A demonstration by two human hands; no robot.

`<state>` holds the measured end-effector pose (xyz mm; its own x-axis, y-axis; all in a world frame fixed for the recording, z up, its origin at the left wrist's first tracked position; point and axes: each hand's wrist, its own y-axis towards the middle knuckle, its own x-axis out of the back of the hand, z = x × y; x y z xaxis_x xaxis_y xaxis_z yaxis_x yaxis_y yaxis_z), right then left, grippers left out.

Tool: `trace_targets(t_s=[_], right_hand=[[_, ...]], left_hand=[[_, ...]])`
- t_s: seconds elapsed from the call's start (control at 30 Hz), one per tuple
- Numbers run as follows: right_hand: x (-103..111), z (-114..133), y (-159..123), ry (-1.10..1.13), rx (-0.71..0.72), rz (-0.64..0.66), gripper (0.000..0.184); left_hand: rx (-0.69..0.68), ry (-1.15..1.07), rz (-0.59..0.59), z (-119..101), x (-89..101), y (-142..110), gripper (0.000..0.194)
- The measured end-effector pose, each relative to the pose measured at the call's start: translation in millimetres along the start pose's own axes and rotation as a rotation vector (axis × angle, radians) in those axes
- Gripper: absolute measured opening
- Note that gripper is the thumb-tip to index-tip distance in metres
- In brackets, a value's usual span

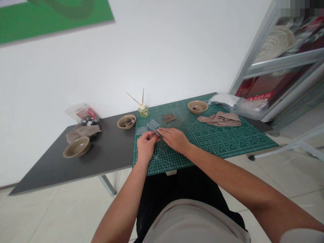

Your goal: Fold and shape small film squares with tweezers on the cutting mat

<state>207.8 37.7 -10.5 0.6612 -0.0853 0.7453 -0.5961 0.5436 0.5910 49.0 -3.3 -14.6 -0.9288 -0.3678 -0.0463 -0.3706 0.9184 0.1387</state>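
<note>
Small grey piece (157, 133) in hand, not yet laid down.
The left hand (146, 145) pinches it over the green mat (174, 161); the right hand's (176, 139) fingers touch it, grip unclear. Two grey squares (153, 124) and a brown square (168, 117) lie flat beyond.

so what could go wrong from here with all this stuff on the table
The small grey piece at the fingertips of the left hand and right hand might slip, as little of it shows between them. The grey squares lie loose just beyond, so a hand could knock them askew. The bottle with two sticks stands close behind those squares; a bump might tip it onto them.
</note>
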Motion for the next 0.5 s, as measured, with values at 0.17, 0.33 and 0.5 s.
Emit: trace_targets(t_s=[0.17,0.33,0.5], right_hand=[[0.8,2.2,-0.7,0.003,0.006,0.007,0.043],[0.3,3.4,-1.7,-0.032,0.014,0.005,0.04],[-0.9,6.2,-2.4,-0.057,0.018,0.011,0.04]], left_hand=[[-0.029,0.062,0.001,-2.8,0.6,0.0,0.019],[-0.044,0.115,0.0,-6.9,-1.1,-2.1,0.015],[-0.06,0.142,-0.052,-5.1,0.7,-2.0,0.012]])
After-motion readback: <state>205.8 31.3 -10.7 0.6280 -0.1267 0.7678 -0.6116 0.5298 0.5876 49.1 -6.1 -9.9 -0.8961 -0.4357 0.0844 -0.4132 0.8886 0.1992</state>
